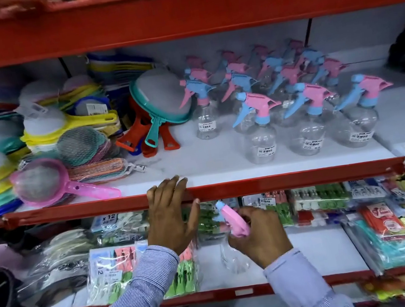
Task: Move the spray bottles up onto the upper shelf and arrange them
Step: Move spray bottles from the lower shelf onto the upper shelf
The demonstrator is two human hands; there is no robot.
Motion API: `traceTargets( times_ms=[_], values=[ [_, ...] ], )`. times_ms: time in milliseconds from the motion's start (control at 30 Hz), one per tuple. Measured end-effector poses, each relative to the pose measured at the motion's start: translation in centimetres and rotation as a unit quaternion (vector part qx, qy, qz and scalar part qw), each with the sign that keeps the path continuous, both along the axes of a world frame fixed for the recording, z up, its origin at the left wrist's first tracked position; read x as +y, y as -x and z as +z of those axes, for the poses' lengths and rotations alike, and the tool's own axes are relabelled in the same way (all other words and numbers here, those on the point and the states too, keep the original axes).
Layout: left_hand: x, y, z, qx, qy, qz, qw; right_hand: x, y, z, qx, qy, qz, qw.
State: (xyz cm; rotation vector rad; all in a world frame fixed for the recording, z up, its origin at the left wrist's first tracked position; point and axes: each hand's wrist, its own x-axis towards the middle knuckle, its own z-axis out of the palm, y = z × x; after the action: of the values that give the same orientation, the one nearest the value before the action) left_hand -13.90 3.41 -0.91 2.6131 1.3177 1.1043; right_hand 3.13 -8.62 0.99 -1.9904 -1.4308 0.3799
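Note:
Several clear spray bottles [259,130] with pink and blue trigger heads stand in rows on the white upper shelf [198,170], right of centre. On the lower shelf [319,249] stands one more clear spray bottle [232,231] with a pink head. My right hand [260,234] is closed around its neck and trigger. My left hand [171,214] rests on the red front edge of the upper shelf, fingers spread over the lip, holding nothing else.
Plastic strainers [42,180] and a teal sieve [160,98] crowd the upper shelf's left half. Packs of clothes pegs [114,272] and packaged goods [401,230] flank the bottle on the lower shelf. A red shelf beam [172,11] runs overhead.

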Motion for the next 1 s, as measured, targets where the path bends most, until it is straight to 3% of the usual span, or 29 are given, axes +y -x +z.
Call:
traceTargets(
  times_ms=[167, 367, 633, 1000],
  values=[
    [0.0, 0.0, -0.2, -0.009, -0.004, -0.008, 1.000, -1.6, -0.5, 9.3, -0.035, -0.171, -0.009, 0.985],
    [-0.1, 0.3, -0.1, -0.011, 0.013, -0.017, 1.000, 4.2, -1.0, 14.5, 0.021, -0.235, -0.011, 0.972],
    [-0.5, 0.5, 0.4, -0.013, 0.020, -0.018, 1.000, 12.5, -1.2, 12.7, 0.014, -0.212, -0.067, 0.975],
    [-0.3, 0.2, 0.2, -0.023, 0.023, -0.014, 0.999, 13.4, -0.8, 10.6, 0.085, -0.314, -0.085, 0.942]
  ],
)
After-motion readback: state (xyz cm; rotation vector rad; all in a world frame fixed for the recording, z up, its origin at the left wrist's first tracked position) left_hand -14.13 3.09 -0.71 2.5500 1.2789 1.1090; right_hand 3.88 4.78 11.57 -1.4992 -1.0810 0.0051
